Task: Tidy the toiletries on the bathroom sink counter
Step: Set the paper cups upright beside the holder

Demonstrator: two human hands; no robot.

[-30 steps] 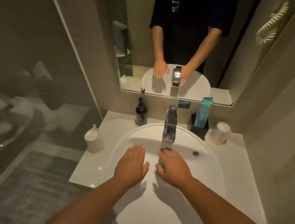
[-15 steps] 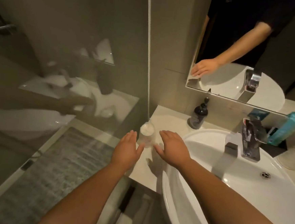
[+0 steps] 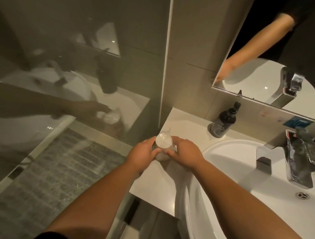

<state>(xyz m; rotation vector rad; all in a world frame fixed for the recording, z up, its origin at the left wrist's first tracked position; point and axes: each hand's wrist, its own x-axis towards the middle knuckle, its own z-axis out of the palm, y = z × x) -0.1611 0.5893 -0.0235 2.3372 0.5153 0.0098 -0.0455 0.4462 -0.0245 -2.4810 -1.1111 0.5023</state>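
Both hands are closed around a small cup wrapped in clear plastic [image 3: 163, 141] that stands at the left end of the white tabletop [image 3: 186, 125], close to the glass shower partition [image 3: 81, 75]. The left hand [image 3: 142, 156] presses on the cup's left side, fingers curled round it; the right hand [image 3: 185, 152] covers the right side, thumb and fingers wrapped on the wrap (the lower part of the cup is hidden behind the fingers, so whether its base touches the tabletop cannot be told). So each grip is narrow and holding the wrapped cup between them.

Behind the hands, near the wall, a dark pump bottle [image 3: 223, 122] stands upright on the tabletop, well apart from the cup. To the right lies the white basin [image 3: 225, 156] with its chrome tap [image 3: 296, 160] and drain [image 3: 303, 195]. The mirror [image 3: 270, 62] above reflects an arm and the basin. A grey mat [image 3: 44, 182] shows on the floor through the glass
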